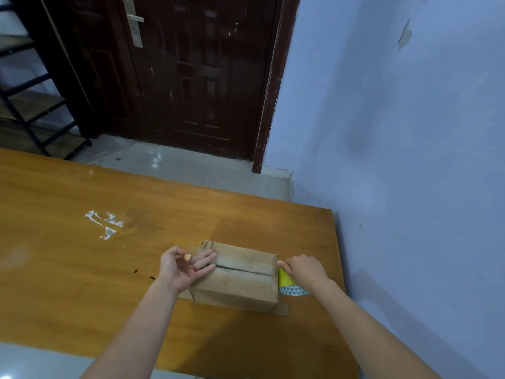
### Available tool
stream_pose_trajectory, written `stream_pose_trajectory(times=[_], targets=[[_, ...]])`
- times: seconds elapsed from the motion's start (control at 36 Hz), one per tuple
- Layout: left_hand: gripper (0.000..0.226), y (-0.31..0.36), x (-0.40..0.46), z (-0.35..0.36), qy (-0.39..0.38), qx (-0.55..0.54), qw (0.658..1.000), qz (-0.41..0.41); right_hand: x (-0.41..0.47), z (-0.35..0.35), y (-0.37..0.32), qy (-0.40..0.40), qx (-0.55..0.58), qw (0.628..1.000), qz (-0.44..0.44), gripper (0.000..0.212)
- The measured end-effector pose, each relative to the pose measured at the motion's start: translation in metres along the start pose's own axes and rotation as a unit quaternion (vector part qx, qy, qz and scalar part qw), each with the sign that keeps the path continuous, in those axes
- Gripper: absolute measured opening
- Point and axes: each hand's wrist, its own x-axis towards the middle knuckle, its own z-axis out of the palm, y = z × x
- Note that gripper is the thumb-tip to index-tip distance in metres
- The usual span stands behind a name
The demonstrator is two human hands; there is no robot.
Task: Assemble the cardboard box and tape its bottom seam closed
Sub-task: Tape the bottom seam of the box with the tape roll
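A brown cardboard box (240, 280) lies bottom-up on the wooden table (82, 269), its flaps folded shut with a dark seam running along the top. My left hand (185, 265) is at the box's left end, thumb and forefinger pinching the free end of clear tape, the other fingers straight against the box. My right hand (306, 269) grips a tape roll (291, 285) with a yellow core at the box's right end. A strip of clear tape seems to span the seam between both hands, hard to make out.
White tape scraps (105, 222) stick to the table at left. The table's right edge runs close to a blue wall (410, 160). A dark wooden door (191, 72) and a black shelf frame (30, 105) stand beyond the far edge.
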Motion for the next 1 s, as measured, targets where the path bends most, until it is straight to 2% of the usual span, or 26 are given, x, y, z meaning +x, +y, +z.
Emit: stream_pose_trajectory(times=[0.31, 0.36, 0.42, 0.5, 0.61, 0.72, 0.89, 1.0], targets=[[0.028, 0.000, -0.004, -0.004, -0.013, 0.015, 0.999, 0.030, -0.003, 0.000, -0.009, -0.001, -0.053, 0.999, 0.012, 0.051], [0.033, 0.003, -0.004, -0.010, -0.017, 0.052, 0.997, 0.054, -0.003, 0.001, -0.009, 0.004, -0.063, 0.998, 0.005, 0.050], [0.033, 0.007, -0.005, -0.016, -0.005, 0.144, 0.986, 0.086, -0.001, 0.002, -0.009, 0.006, -0.069, 0.998, -0.002, 0.045], [0.023, 0.015, -0.010, -0.020, 0.049, 0.299, 0.943, 0.137, -0.001, 0.001, -0.009, 0.002, -0.062, 0.998, 0.003, 0.040], [0.025, 0.020, -0.012, -0.024, 0.094, 0.427, 0.880, 0.187, -0.001, 0.002, -0.010, 0.003, -0.015, 0.999, 0.034, 0.035], [0.027, 0.014, -0.012, -0.026, 0.131, 0.494, 0.828, 0.232, -0.002, -0.001, -0.011, -0.008, -0.011, 0.999, 0.041, 0.050], [0.032, 0.009, -0.018, -0.026, 0.170, 0.593, 0.726, 0.305, -0.001, -0.003, -0.013, -0.014, -0.018, 0.999, 0.044, 0.049], [0.037, 0.009, -0.020, -0.020, 0.193, 0.628, 0.683, 0.319, -0.002, -0.002, -0.013, -0.013, -0.027, 0.999, 0.034, 0.049]])
